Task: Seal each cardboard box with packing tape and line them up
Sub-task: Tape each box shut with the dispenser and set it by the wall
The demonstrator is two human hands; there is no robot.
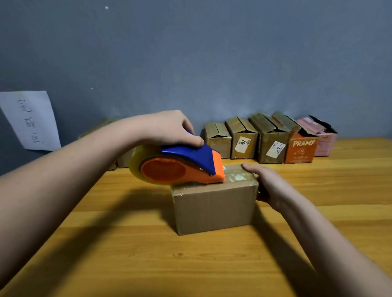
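A person's left hand (169, 129) grasps the blue-and-orange plastic tape dispenser (180, 167) from above, fingers curled over its blue handle, with the dispenser's orange nose pressed onto the top of a plain brown cardboard box (214, 208) at centre of the light wooden desk (128, 265). The clear roll of packing tape (134, 165) sits at the dispenser's rear, overhanging the box's left edge. A glossy strip of tape shows on the box top just ahead of the nose. The right hand (267, 185) steadies the box from its right end: fingers straight and laid along the top right edge, thumb side down the end face (not clenched, holding nothing round). Along the blue-grey wall (208, 57) at the back right stands a row of boxes w/ flaps still loose: two small brown cartons (219, 140), the second w/ a white label, then a taller brown carton (272, 142) also labelled, an orange box marked "PRAMY" (300, 149), and a pink box (324, 139) at the far end, all touching or just beside each other. More brown boxes show behind the left forearm, mostly hidden. A white paper sheet w/ handwritten characters (30, 120) is stuck to the wall at left.
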